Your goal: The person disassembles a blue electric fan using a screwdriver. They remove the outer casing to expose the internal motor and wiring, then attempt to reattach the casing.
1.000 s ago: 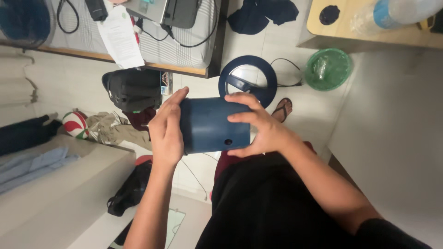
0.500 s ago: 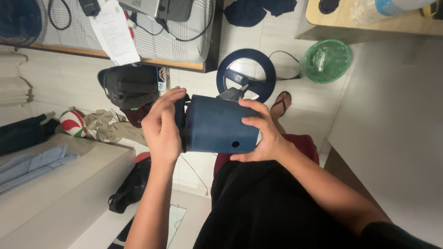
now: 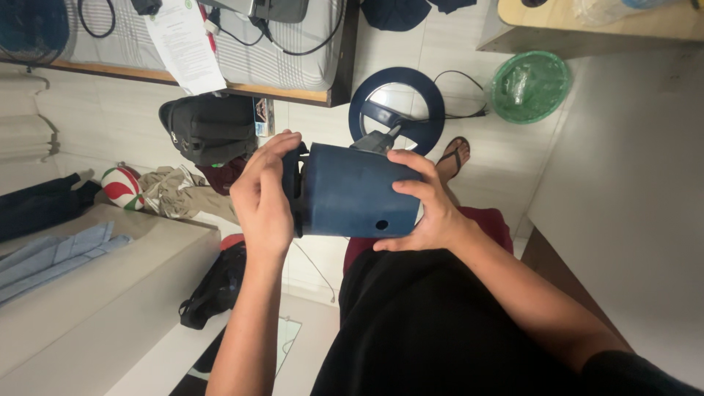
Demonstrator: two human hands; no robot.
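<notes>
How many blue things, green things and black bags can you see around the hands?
Dark blue things: 2, the housing held by the left hand and right hand, and the ring base on the floor
Green things: 1, the basin
Black bags: 2, the backpack and the floor bag
Total: 5

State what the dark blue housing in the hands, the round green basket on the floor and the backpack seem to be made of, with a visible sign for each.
Housing: probably moulded plastic, matte; smooth even surface with a neat round hole.
Green basket: likely thin plastic, translucent and slightly glossy.
Backpack: woven fabric, dull black, with soft folds and straps.
</notes>
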